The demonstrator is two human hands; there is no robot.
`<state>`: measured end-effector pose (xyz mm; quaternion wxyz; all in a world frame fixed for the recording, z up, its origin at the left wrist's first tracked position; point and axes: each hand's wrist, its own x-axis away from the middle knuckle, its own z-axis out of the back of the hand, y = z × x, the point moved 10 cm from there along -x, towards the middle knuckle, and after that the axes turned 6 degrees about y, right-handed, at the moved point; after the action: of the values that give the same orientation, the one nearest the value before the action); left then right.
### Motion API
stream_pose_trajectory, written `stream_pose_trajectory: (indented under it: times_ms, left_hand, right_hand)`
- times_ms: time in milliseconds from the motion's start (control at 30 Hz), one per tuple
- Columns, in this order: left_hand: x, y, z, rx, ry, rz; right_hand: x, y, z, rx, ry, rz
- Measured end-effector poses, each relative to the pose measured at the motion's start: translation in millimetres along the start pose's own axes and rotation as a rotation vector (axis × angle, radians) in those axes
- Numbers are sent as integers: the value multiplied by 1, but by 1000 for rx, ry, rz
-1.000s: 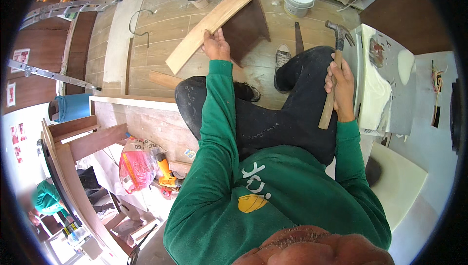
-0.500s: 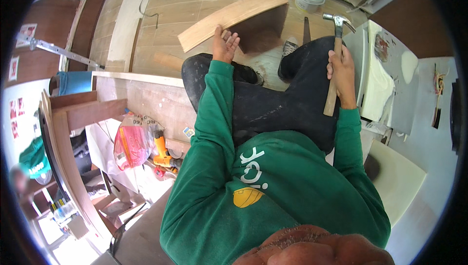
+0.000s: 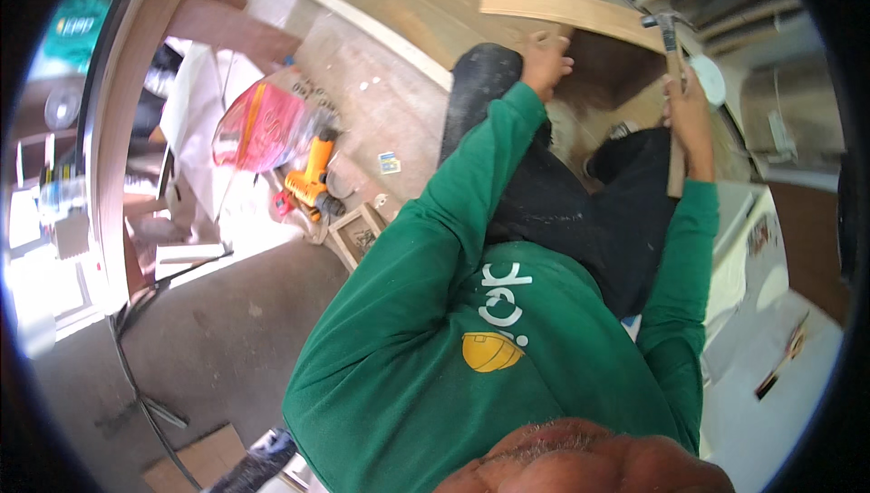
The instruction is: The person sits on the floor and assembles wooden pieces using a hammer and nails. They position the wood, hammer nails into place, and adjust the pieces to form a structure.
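Note:
In my right hand [image 3: 691, 117] is a claw hammer [image 3: 676, 167], gripped round its wooden handle with the metal head up, close to the right end of a light wooden board [image 3: 566, 7]. A darker panel [image 3: 607, 67] meets the board from below at an angle. My left hand [image 3: 546, 62] is at the board's near edge, left of its middle, with fingers curled; it appears to grip that edge, though the contact is partly hidden. Both pieces are beyond my knees, above the floor.
On the work surface to my left lie an orange cordless drill [image 3: 313, 176], a pink plastic bag [image 3: 254, 126] and a small wooden frame [image 3: 358, 235]. A white-lidded bucket [image 3: 710, 82] stands beyond my right hand. Another person's green top [image 3: 77, 26] shows far left. A cable [image 3: 136, 384] runs at lower left.
The view has turned, so the board, hammer and both hands appear farther right and higher. The hammer head now appears nearer the board's right end. My right hand still grips the hammer.

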<state>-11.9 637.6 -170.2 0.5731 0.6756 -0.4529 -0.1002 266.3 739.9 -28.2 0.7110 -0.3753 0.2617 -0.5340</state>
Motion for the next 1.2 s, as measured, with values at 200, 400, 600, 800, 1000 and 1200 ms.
stream_pose_trajectory:
  times_ms: [200,400,600,800,1000,1200]
  left_hand:
    - [41,84,27,-105,-12,-229]
    - [168,173,186,-407,38,-535]
    - [327,179,461,-1092,643,15]
    - [390,104,451,-1555,517,109]
    - [387,57,435,-1609,568,151]
    - [383,45,431,-1698,607,147]
  right_hand:
    - [-111,-10,-67,499,-190,164]
    - [-90,48,-56,533,-56,238]
    - [-45,50,-43,480,2,295]
    - [-50,67,-53,452,-197,-74]
    - [-52,53,-48,480,-55,212]
    - [-42,38,-52,480,-17,335]
